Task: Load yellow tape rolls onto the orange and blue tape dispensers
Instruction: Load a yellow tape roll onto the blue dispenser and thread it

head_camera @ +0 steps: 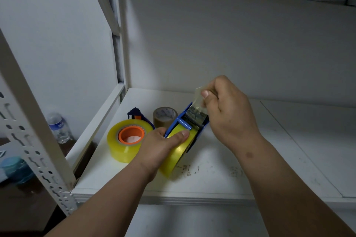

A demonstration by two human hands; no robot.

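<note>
A blue tape dispenser [194,121] stands tilted on the white shelf [212,175] with a yellow tape roll [179,158] mounted in it. My left hand [163,146] grips that roll, thumb lying across its top. My right hand [229,113] pinches the clear free end of the tape [198,94] and holds it up above the dispenser's front. To the left lies a second yellow roll [123,140] flat on the shelf, fitted on the orange hub [131,134] of the orange dispenser, whose dark blue part [135,113] pokes out behind it.
A brown tape roll [165,116] stands behind the dispensers. The perforated shelf post [34,136] rises at the left. Past it, lower down, are a water bottle [58,127] and a blue lidded container [14,167]. The shelf runs on to the right.
</note>
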